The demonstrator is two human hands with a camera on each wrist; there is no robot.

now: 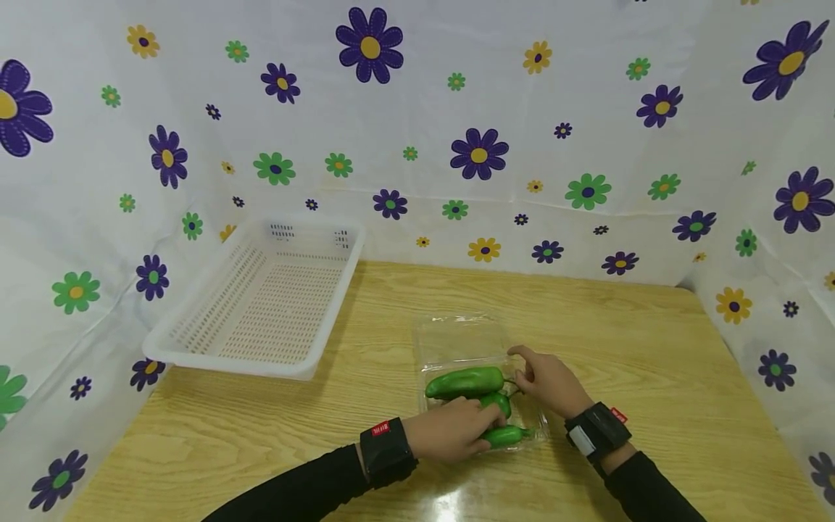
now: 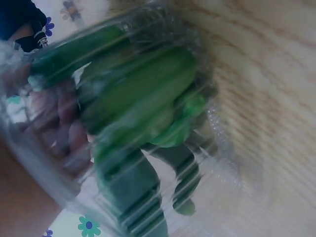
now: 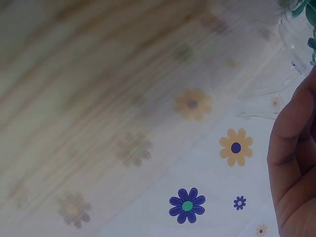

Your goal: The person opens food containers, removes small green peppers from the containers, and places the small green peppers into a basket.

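A clear plastic box (image 1: 536, 417) lies on the table with its lid (image 1: 459, 339) folded back. Inside are several green peppers; a large one (image 1: 464, 382) lies at the back, a shorter one (image 1: 497, 403) in the middle and a slim one (image 1: 507, 436) in front. My left hand (image 1: 453, 429) reaches over the box, thumb and fingers around the slim pepper and partly hiding the middle one. Through the clear wall, the left wrist view shows fingers (image 2: 54, 123) beside the peppers. My right hand (image 1: 554, 380) is at the box's right side, forefinger extended, fingertips right at the stems.
A white perforated basket (image 1: 329, 315) stands at the left of the wooden table (image 1: 626, 326). A white cloth (image 1: 417, 94) with printed flowers hangs behind and along both sides. Each wrist wears a black band (image 1: 389, 451).
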